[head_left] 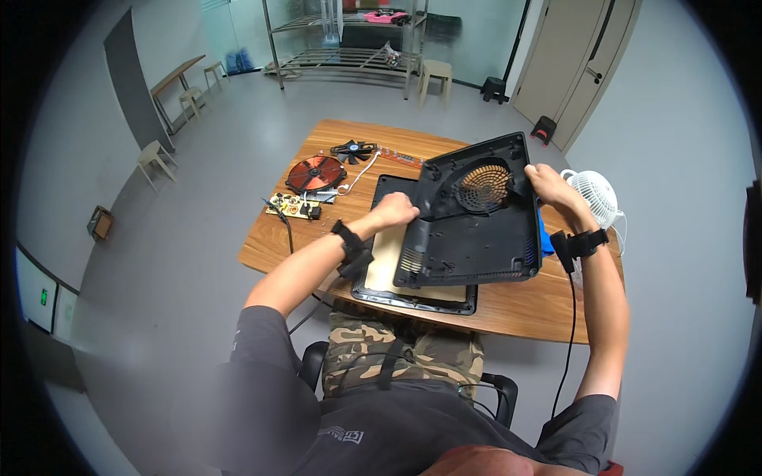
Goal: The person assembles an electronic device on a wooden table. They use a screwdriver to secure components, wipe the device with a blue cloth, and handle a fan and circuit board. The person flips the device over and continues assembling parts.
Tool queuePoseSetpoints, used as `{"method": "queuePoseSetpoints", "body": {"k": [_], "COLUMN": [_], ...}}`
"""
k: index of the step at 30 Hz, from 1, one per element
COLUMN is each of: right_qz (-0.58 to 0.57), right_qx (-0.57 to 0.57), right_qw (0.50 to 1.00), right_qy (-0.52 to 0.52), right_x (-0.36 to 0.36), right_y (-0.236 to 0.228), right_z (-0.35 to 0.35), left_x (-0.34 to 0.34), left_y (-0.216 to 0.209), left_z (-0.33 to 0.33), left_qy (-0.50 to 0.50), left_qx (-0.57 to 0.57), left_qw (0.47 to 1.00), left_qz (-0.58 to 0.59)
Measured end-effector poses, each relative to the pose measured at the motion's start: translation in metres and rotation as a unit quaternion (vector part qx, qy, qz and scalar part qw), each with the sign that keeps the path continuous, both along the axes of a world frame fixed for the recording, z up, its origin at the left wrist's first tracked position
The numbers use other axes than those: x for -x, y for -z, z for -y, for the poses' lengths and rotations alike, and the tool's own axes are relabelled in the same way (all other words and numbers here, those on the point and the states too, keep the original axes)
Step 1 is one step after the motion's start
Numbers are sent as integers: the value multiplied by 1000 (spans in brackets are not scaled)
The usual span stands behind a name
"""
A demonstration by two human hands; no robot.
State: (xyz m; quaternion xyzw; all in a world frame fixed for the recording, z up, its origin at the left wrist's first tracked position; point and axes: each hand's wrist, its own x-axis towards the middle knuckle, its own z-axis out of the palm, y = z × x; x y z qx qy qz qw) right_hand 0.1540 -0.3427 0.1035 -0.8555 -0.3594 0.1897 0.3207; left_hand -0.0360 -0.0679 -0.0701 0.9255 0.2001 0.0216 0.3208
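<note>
Between my hands is a black plastic induction cooker housing, its hollow inner side up, with a round vent grille and slots showing. My left hand is closed on its left edge. At its upper right edge, my right hand grips it with bent fingers. The housing is tilted, its right side raised over the cooker's top panel, which lies on the table with a pale inner face and black rim. Much of that panel is hidden under the housing.
Left on the wooden table are a copper coil, a black fan, a circuit board and a narrow strip board. A white desk fan stands at the right edge, near something blue. Cables hang near my wrists.
</note>
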Motion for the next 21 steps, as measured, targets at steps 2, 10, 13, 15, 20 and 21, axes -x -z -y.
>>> {"method": "queuePoseSetpoints", "body": {"k": [2, 10, 13, 15, 20, 21], "right_qz": [-31, -88, 5, 1, 58, 37], "right_qx": [11, 13, 68, 115, 89, 96], "right_qw": [999, 996, 997, 993, 994, 995], "right_qy": [-10, -14, -28, -2, -4, 8], "right_x": [-3, 10, 15, 20, 23, 26], "right_y": [22, 128, 142, 144, 166, 168], "right_z": [1, -29, -36, -38, -30, -30], "left_x": [15, 58, 67, 68, 70, 71], "left_y": [-8, -14, -10, -1, 13, 15], "left_z": [-22, -59, -59, -60, -52, -52], "left_qy": [-18, -79, -67, -39, -37, -42], "left_qx": [29, 21, -1, -47, -34, -38], "left_qw": [999, 997, 997, 998, 999, 998], "left_qz": [1, -8, -29, -21, 11, 9]}}
